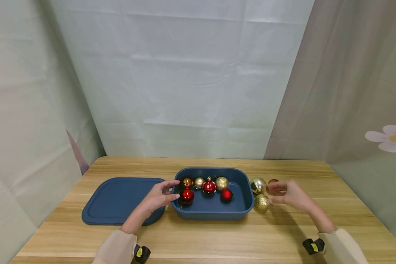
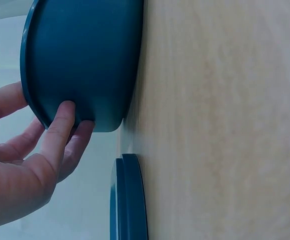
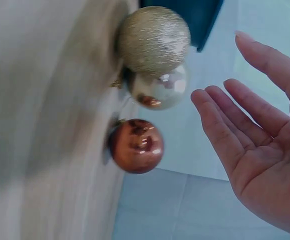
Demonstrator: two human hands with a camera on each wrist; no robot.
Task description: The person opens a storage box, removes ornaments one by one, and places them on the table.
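A blue container (image 1: 241,205) stands mid-table with several red, gold and copper baubles inside, among them a red bauble (image 1: 187,196) at its left end. My left hand (image 1: 160,196) holds the container's left end; in the left wrist view its thumb (image 2: 60,117) presses the outer wall of the container (image 2: 85,55) under the rim. Right of the container, a shiny gold bauble (image 1: 258,185), a copper bauble (image 1: 272,181) and a glitter gold bauble (image 1: 261,202) lie on the table. My right hand (image 1: 285,194) hovers beside them with straight fingers (image 3: 235,125), touching none.
The container's flat blue lid (image 1: 118,200) lies on the wooden table (image 1: 217,238) to the left, its edge (image 2: 127,200) just behind my left hand. Pale cloth backdrops close off the back and both sides.
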